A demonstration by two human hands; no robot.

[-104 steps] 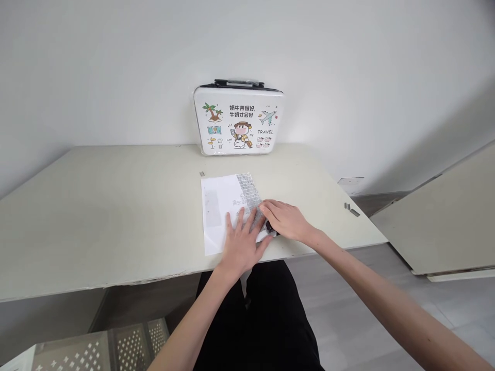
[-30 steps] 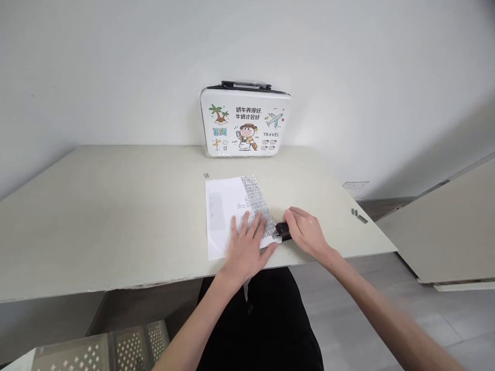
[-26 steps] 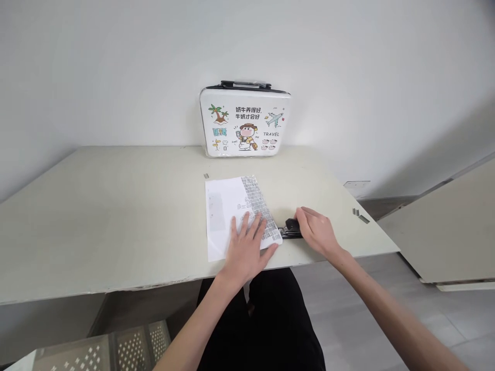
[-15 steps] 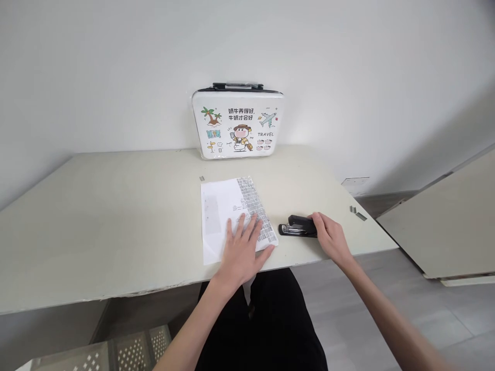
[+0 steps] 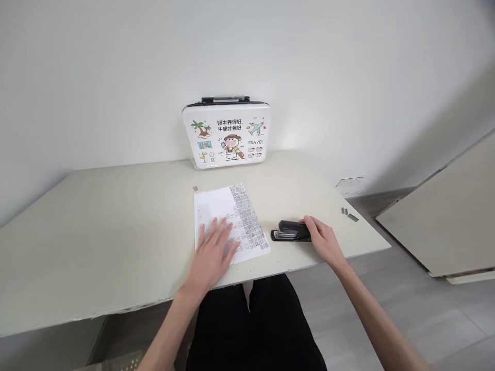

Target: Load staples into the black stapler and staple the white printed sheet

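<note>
Flat and with fingers spread, my left hand (image 5: 212, 252) rests on the lower left part of the white printed paper (image 5: 247, 221). The sheet lies near the table's front edge, with a dense printed pattern along its right side; my palm and fingers hide its lower left. To the right of the paper is a black stapler (image 5: 291, 231), its jaw end pointing left and its base on the table. My right hand (image 5: 322, 238) is closed around the stapler's rear end. A small gap separates the stapler from the paper.
A white carrying case (image 5: 228, 136) with cartoon prints leans upright against the wall at the back of the table (image 5: 96, 226). Small strips of staples (image 5: 350, 215) lie near the right edge, and another small grey piece (image 5: 195, 188) sits at the paper's top left corner.
My left hand has slid left across the paper, uncovering more of its printed right side. The right hand still grips the stapler. The whole view has shifted slightly.
</note>
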